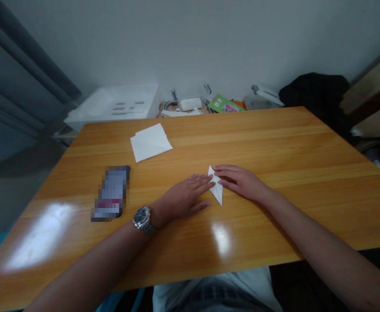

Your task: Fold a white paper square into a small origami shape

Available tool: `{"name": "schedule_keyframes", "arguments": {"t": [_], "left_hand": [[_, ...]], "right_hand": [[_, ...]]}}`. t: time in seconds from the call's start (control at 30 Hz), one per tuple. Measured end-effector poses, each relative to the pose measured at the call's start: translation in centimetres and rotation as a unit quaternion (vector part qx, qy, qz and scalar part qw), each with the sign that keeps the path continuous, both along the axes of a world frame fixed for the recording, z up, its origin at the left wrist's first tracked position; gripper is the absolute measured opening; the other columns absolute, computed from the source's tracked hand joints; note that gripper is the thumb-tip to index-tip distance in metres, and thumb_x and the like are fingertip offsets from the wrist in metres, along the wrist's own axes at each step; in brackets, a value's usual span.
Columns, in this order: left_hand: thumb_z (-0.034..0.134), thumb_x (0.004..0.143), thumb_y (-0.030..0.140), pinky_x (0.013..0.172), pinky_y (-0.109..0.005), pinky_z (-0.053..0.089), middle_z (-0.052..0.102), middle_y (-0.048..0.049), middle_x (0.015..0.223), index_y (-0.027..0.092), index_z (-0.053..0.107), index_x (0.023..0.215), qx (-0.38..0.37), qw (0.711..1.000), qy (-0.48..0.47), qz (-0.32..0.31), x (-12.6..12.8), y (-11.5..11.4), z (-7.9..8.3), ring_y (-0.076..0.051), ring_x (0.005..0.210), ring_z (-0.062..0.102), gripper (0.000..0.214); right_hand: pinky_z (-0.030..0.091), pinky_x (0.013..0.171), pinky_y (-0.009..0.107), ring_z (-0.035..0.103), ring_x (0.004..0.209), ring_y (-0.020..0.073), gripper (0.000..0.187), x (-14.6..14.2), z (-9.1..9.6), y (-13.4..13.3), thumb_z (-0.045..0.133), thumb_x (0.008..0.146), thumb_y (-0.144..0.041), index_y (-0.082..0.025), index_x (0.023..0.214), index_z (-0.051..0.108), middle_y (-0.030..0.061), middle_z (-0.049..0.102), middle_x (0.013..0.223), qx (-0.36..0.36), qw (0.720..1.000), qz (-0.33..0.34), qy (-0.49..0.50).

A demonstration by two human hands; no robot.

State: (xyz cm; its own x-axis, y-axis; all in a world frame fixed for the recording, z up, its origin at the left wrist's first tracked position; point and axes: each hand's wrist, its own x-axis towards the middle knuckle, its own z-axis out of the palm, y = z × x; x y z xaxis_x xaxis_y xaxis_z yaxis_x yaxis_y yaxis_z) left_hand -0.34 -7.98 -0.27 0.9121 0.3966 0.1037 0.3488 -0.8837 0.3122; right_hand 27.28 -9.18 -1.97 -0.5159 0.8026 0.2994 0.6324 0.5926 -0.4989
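A small folded piece of white paper [218, 193], narrow and pointed at both ends, lies flat on the wooden table [274, 147]. From the left, my left hand [186, 195] rests its outstretched fingertips on the paper, with the thumb apart below. My right hand [242, 180] touches the paper's right edge with its fingertips, its fingers extended and a little spread. Neither hand grips the paper; both press on it against the tabletop. Part of the paper is hidden under the fingers. A metal wristwatch [142, 217] is on my left wrist.
A stack of white paper sheets [151, 143] lies at the back left. Nearer on the left is a phone [112, 193] with a blurred screen. Behind the table stand a white tray-like container [112, 102] and a green booklet [224, 104]. A black cloth-like item [313, 93] is at the right.
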Motion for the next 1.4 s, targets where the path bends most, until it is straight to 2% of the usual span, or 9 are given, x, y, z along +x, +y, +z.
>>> {"name": "schedule_keyframes", "arguments": {"t": [0.07, 0.2, 0.4, 0.53, 0.73, 0.93, 1.13, 1.27, 1.4], "left_hand": [[0.041, 0.106, 0.05, 0.128, -0.045, 0.025, 0.035, -0.0165, 0.163, 0.012, 0.041, 0.154, -0.002, 1.0, 0.004, 0.004, -0.2, 0.2, 0.1, -0.024, 0.153, 0.033, 0.061], [0.041, 0.106, 0.049, 0.128, -0.047, 0.026, 0.036, -0.0138, 0.164, 0.017, 0.04, 0.155, 0.019, 1.0, 0.01, 0.004, -0.2, 0.3, 0.1, -0.025, 0.152, 0.033, 0.059], [0.042, 0.106, 0.047, 0.126, -0.053, 0.027, 0.056, -0.0135, 0.142, 0.02, 0.049, 0.151, 0.081, 0.996, -0.002, 0.038, 0.1, 0.4, -0.1, -0.029, 0.14, 0.046, 0.053], [0.044, 0.104, 0.048, 0.116, -0.05, 0.041, 0.058, -0.0152, 0.127, 0.017, 0.051, 0.149, 0.094, 0.994, -0.005, 0.061, 0.4, 0.3, -0.2, -0.029, 0.127, 0.051, 0.055], [0.046, 0.103, 0.051, 0.105, -0.046, 0.047, 0.055, -0.0159, 0.138, 0.013, 0.048, 0.15, 0.123, 0.986, 0.031, 0.105, 1.0, -0.6, 0.1, -0.031, 0.117, 0.053, 0.06], [0.047, 0.102, 0.052, 0.101, -0.046, 0.047, 0.054, -0.0171, 0.141, 0.013, 0.046, 0.151, 0.129, 0.982, 0.038, 0.129, 1.3, -1.1, 0.3, -0.031, 0.115, 0.054, 0.063], [0.044, 0.104, 0.051, 0.102, -0.048, 0.047, 0.052, -0.0145, 0.147, 0.022, 0.048, 0.151, 0.099, 0.989, 0.026, 0.102, 0.9, -0.7, 0.5, -0.03, 0.113, 0.056, 0.056], [0.047, 0.103, 0.05, 0.113, -0.051, 0.041, 0.05, -0.0136, 0.153, 0.019, 0.051, 0.148, 0.083, 0.992, 0.009, 0.097, 0.8, -0.7, 0.3, -0.032, 0.133, 0.05, 0.055], [0.047, 0.104, 0.047, 0.12, -0.047, 0.036, 0.047, -0.0144, 0.156, 0.014, 0.045, 0.151, 0.059, 0.994, -0.001, 0.087, 0.9, -0.8, -0.2, -0.029, 0.144, 0.044, 0.058]], "right_hand": [[0.051, 0.111, 0.044, 0.062, 0.129, 0.0239, 0.03, 0.0, -0.1, 0.1, 0.057, 0.101, -0.028, -0.022, 0.126, 0.072, 0.0112, 0.067, 0.138, 0.005, 1.0, 0.001, 0.0], [0.052, 0.11, 0.046, 0.063, 0.128, 0.0243, 0.03, 0.0, -0.3, 0.2, 0.056, 0.101, -0.028, -0.024, 0.127, 0.071, 0.0106, 0.067, 0.138, 0.018, 1.0, -0.002, 0.006], [0.053, 0.108, 0.047, 0.063, 0.126, 0.0246, 0.032, 0.1, -0.3, 0.2, 0.053, 0.102, -0.027, -0.023, 0.129, 0.07, 0.0115, 0.069, 0.133, 0.037, 0.999, -0.01, 0.014], [0.052, 0.106, 0.046, 0.062, 0.123, 0.0242, 0.033, 0.2, 0.5, -0.1, 0.053, 0.103, -0.028, -0.025, 0.133, 0.067, 0.0104, 0.067, 0.131, 0.054, 0.998, -0.006, 0.022], [0.054, 0.083, 0.042, 0.059, 0.093, 0.0247, 0.036, -0.2, 1.8, -1.1, 0.054, 0.102, -0.037, -0.019, 0.128, 0.071, 0.0118, 0.062, 0.099, 0.077, 0.995, -0.032, -0.055], [0.05, 0.091, 0.046, 0.056, 0.099, 0.027, 0.044, -0.3, 1.9, -1.5, 0.047, 0.104, -0.042, -0.025, 0.142, 0.062, 0.0128, 0.062, 0.109, 0.048, 0.986, -0.009, -0.157], [0.048, 0.091, 0.045, 0.054, 0.098, 0.0273, 0.047, 0.1, 1.5, -1.3, 0.043, 0.105, -0.045, -0.029, 0.148, 0.056, 0.0122, 0.061, 0.107, 0.051, 0.981, -0.014, -0.186], [0.046, 0.09, 0.044, 0.052, 0.097, 0.0268, 0.049, 0.3, 1.3, -1.2, 0.041, 0.106, -0.046, -0.03, 0.15, 0.053, 0.012, 0.059, 0.107, 0.053, 0.975, -0.017, -0.215], [0.045, 0.089, 0.043, 0.051, 0.097, 0.0262, 0.05, 0.4, 1.3, -1.1, 0.04, 0.106, -0.046, -0.029, 0.151, 0.052, 0.0114, 0.059, 0.105, 0.049, 0.974, -0.019, -0.219]]}}
